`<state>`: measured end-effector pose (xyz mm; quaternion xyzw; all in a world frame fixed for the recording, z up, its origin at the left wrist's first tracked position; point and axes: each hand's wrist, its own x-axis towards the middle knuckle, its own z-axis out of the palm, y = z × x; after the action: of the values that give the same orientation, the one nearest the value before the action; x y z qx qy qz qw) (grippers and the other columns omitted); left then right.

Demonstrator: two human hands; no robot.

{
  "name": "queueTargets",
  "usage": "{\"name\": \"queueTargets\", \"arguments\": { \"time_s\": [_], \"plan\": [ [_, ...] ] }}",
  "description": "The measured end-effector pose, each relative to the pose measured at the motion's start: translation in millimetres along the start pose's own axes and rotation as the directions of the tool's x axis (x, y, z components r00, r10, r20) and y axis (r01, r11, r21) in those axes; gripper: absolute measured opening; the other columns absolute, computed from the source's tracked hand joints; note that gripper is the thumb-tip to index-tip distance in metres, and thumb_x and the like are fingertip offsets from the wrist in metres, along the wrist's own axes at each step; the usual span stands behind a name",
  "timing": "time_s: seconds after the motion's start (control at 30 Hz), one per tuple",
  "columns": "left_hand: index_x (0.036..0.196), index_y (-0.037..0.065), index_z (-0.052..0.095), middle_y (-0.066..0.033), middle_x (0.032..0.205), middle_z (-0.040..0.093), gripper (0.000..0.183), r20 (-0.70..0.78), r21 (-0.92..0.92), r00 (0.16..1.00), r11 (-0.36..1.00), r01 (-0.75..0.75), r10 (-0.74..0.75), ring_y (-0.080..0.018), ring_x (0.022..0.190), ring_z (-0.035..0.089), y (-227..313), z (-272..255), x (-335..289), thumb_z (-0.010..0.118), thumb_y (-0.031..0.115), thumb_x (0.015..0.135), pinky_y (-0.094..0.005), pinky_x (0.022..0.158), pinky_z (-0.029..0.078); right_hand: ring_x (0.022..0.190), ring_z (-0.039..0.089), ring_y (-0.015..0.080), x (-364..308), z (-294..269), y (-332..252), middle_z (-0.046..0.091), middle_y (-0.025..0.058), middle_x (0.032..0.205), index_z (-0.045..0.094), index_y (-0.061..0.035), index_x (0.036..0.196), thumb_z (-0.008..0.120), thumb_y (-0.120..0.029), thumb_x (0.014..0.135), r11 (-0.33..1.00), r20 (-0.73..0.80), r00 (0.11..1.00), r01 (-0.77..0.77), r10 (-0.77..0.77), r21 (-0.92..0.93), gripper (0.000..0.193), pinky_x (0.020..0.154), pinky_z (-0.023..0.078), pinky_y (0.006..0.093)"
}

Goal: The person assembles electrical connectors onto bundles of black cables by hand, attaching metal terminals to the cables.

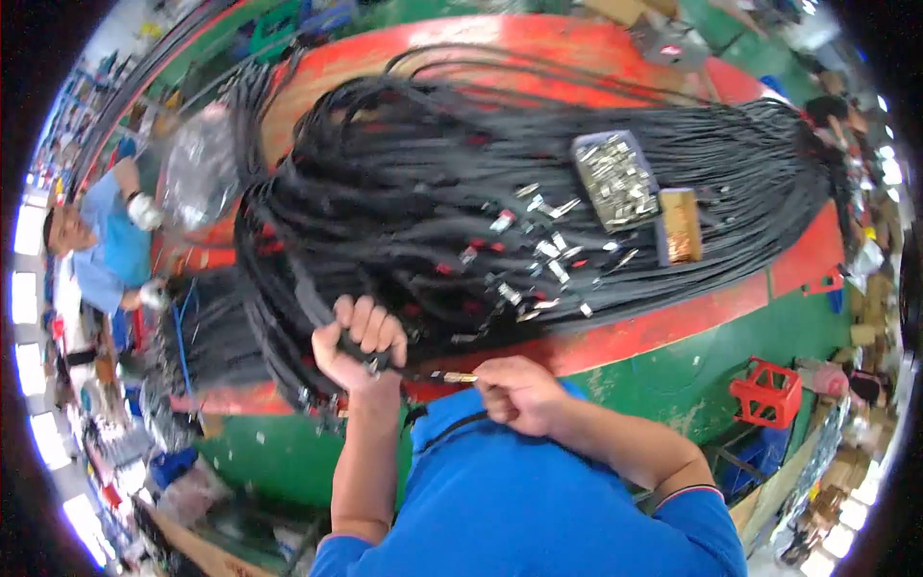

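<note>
My left hand (360,338) is closed around a black cable near the red table's front edge. From it, the cable's end runs right to a slim metal connector (458,377) with a gold-coloured tip. The fingers of my right hand (520,392) pinch that tip. Beyond both hands, a thick bundle of black cables (404,173) covers much of the table. Loose silver metal connector parts (553,252) lie scattered over the cables, to the right of my left hand.
A bin (618,181) full of silver metal parts and a small box (680,227) of copper-coloured pieces sit on the cables. A red plastic stool (766,392) stands on the green floor at right. A gloved person in blue (120,226) is at the left beside a clear plastic bag (200,163).
</note>
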<state>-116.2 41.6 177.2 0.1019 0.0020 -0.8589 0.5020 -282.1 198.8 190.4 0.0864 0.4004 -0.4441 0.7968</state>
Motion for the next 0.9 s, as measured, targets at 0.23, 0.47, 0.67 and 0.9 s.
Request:
{"name": "queueTargets", "arguments": {
  "time_s": [0.23,0.47,0.67,0.9],
  "plan": [
    [0.081,0.006,0.048,-0.0009,0.067,0.042,0.016,-0.073,-0.002,0.996,0.999,-0.048,0.048,-0.0137,0.057,0.042,-2,-12,1,0.060,0.017,0.081,-0.0278,0.052,0.038,0.054,0.035,0.0065,11,-11,-9,0.042,-0.0039,0.062,0.059,-0.0064,0.083,0.051,-0.025,0.103,0.869,0.084,0.973,0.229,-0.214,-0.439,0.029,0.049,0.027,0.0264],
    [0.080,0.007,0.048,-0.0002,0.068,0.041,0.017,-0.140,0.064,0.988,0.996,-0.055,0.063,-0.0134,0.057,0.040,-8,-13,14,0.061,0.017,0.082,-0.0276,0.053,0.041,0.066,0.050,0.0118,28,-47,-25,0.055,0.0059,0.069,0.065,-0.0003,0.093,0.057,-0.025,0.103,0.578,0.211,0.864,0.469,-0.457,-0.668,0.027,0.061,0.045,0.0333],
    [0.079,0.008,0.049,0.0001,0.069,0.041,0.016,-0.303,0.109,0.943,0.988,-0.113,0.141,-0.0126,0.058,0.040,-13,-11,15,0.060,0.018,0.081,-0.0272,0.054,0.038,0.067,0.062,0.0324,57,-185,-168,0.063,0.0199,0.077,0.062,-0.0015,0.084,0.061,-0.028,0.097,0.078,0.013,0.306,0.281,-0.952,-0.957,0.029,0.066,0.051,0.0423],
    [0.075,0.009,0.043,0.0013,0.068,0.038,0.020,-0.338,0.179,0.926,0.977,-0.113,0.169,-0.0110,0.057,0.037,-41,-1,23,0.058,0.017,0.083,-0.0265,0.053,0.038,0.103,0.064,0.0377,58,-245,-315,0.064,0.0163,0.110,0.063,-0.0083,0.104,0.065,-0.012,0.082,-0.362,0.226,0.372,-0.351,-0.900,-0.864,0.022,0.083,0.055,0.0479]
  ]
}}
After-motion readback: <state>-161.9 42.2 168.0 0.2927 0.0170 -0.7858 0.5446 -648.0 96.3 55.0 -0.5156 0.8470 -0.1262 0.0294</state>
